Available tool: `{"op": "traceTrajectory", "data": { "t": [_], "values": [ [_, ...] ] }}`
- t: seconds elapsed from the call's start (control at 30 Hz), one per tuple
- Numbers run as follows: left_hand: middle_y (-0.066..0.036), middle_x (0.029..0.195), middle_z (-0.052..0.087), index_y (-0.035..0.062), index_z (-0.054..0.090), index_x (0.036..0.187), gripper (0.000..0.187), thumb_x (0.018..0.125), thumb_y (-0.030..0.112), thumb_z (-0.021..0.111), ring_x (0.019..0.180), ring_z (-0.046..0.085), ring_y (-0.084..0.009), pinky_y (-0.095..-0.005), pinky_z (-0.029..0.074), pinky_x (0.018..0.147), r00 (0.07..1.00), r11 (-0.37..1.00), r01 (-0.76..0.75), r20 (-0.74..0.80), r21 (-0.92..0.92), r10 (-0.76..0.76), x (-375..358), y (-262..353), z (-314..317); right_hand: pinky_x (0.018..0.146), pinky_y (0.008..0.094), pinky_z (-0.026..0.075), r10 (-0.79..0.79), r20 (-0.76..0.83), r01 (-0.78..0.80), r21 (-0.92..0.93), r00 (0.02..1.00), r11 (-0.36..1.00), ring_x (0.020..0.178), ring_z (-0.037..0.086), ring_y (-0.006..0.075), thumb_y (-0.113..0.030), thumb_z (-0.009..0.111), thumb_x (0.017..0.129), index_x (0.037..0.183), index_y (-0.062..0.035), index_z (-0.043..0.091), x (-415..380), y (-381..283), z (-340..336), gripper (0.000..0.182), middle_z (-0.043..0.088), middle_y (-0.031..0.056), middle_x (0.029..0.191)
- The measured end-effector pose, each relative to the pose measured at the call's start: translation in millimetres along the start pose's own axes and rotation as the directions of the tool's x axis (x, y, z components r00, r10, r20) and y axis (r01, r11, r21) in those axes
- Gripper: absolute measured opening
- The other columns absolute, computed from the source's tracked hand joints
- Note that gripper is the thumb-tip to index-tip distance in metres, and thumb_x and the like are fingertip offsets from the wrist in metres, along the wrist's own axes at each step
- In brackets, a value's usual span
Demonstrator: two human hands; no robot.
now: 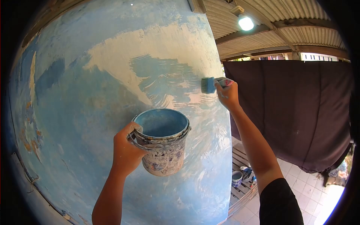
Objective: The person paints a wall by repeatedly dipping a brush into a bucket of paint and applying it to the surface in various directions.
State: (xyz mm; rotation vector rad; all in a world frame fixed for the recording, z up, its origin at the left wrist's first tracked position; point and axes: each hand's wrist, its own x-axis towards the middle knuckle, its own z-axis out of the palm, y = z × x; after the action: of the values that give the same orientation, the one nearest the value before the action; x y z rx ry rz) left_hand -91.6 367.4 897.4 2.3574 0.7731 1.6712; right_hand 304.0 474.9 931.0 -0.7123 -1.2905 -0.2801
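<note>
My left hand [128, 144] grips the rim and handle of a paint-stained bucket [164, 159], holding it up in front of the wall. Blue paint [161, 125] coats the bucket's inside. In my right hand [227, 93] is a wide paintbrush [208, 85], its bristles against the wall near the right edge. The wall [112, 93] is mottled in blues, with a large cream patch [176, 41] across its upper part. Fresh-looking blue-green strokes [161, 75] run over that patch, just left of the brush. Paint smears show on my right hand.
Beyond the wall's right edge hangs a dark cloth [288, 112]. A lit bulb [246, 23] is fixed under the corrugated roof [315, 11]. Low on the right, a small paint pot [236, 178] stands on wooden slats [240, 154] beside a tiled floor [300, 182].
</note>
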Motion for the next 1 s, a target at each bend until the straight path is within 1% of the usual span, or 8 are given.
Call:
{"op": "traceTrajectory", "data": {
  "t": [0.17,0.23,0.37,0.57,0.73,0.8,0.93,1.0],
  "values": [
    [-0.005,0.096,0.069,0.0027,0.061,0.099,0.043,0.067,-0.011,0.086,0.097,0.066,-0.0124,-0.0311,0.055,0.086,1.000,1.000,-0.003,-0.003,-0.020,0.003,2,-5,4,0.061,0.0273,0.048,-0.022,0.119,-0.006,0.229,0.993,0.973,0.064,0.060,0.0093,-0.010,0.070,0.097,0.101,0.0036,0.074,-23,-36,9,0.015,0.071,0.0078,0.075],
    [-0.004,0.097,0.068,0.0025,0.061,0.099,0.044,0.067,-0.011,0.086,0.097,0.065,-0.0122,-0.0308,0.054,0.087,1.000,0.999,0.021,0.001,-0.043,-0.021,2,-6,6,0.062,0.0271,0.048,-0.034,0.194,0.001,0.167,0.981,0.986,0.065,0.060,0.0096,-0.010,0.071,0.096,0.102,0.0030,0.075,-25,-10,3,0.014,0.072,0.0082,0.075],
    [-0.004,0.099,0.067,0.0015,0.060,0.102,0.046,0.066,-0.012,0.086,0.097,0.064,-0.0126,-0.0304,0.053,0.088,1.000,0.999,0.019,-0.012,-0.047,-0.020,1,-11,9,0.063,0.0290,0.050,-0.074,0.041,0.079,-0.147,0.996,0.986,0.065,0.062,0.0105,-0.008,0.070,0.095,0.098,0.0033,0.076,-12,14,-12,0.013,0.072,0.0090,0.075],
    [-0.004,0.098,0.065,0.0022,0.060,0.101,0.045,0.067,-0.011,0.087,0.099,0.063,-0.0127,-0.0306,0.053,0.090,0.999,0.998,-0.014,0.032,-0.054,0.016,4,-13,23,0.062,0.0264,0.048,0.052,-0.081,-0.029,0.264,0.995,0.964,0.065,0.060,0.0090,-0.007,0.068,0.096,0.098,0.0046,0.076,-9,4,-19,0.013,0.072,0.0050,0.075],
    [-0.004,0.097,0.065,0.0032,0.060,0.100,0.044,0.068,-0.009,0.087,0.097,0.062,-0.0123,-0.0305,0.052,0.089,0.997,0.995,-0.028,0.072,-0.099,0.035,13,-4,48,0.060,0.0259,0.047,0.098,-0.168,-0.089,0.059,0.981,0.994,0.064,0.059,0.0072,-0.005,0.068,0.095,0.097,0.0048,0.076,-7,45,-36,0.013,0.071,0.0038,0.075],
    [-0.003,0.096,0.064,0.0035,0.060,0.100,0.043,0.068,-0.008,0.088,0.095,0.062,-0.0118,-0.0302,0.052,0.088,0.998,0.992,-0.006,0.069,-0.124,0.014,15,1,57,0.060,0.0232,0.046,-0.073,-0.094,0.053,-0.204,0.993,0.977,0.064,0.060,0.0070,-0.006,0.068,0.096,0.100,0.0040,0.076,-4,37,-47,0.014,0.071,0.0023,0.078],
    [-0.003,0.095,0.065,0.0037,0.061,0.099,0.043,0.069,-0.007,0.088,0.094,0.062,-0.0114,-0.0299,0.052,0.087,0.993,0.994,-0.042,0.103,-0.105,0.053,22,6,68,0.059,0.0262,0.048,0.007,-0.183,0.031,0.203,0.983,0.979,0.064,0.060,0.0073,-0.008,0.067,0.097,0.097,0.0040,0.076,5,28,-46,0.015,0.070,0.0021,0.074],
    [-0.003,0.094,0.065,0.0035,0.061,0.099,0.042,0.069,-0.007,0.089,0.094,0.062,-0.0110,-0.0297,0.053,0.086,0.994,0.993,-0.042,0.096,-0.108,0.052,23,11,75,0.060,0.0268,0.049,0.040,-0.194,-0.025,0.078,0.980,0.997,0.065,0.061,0.0074,-0.008,0.068,0.097,0.097,0.0041,0.076,0,66,-44,0.015,0.071,0.0030,0.075]
  ]
}}
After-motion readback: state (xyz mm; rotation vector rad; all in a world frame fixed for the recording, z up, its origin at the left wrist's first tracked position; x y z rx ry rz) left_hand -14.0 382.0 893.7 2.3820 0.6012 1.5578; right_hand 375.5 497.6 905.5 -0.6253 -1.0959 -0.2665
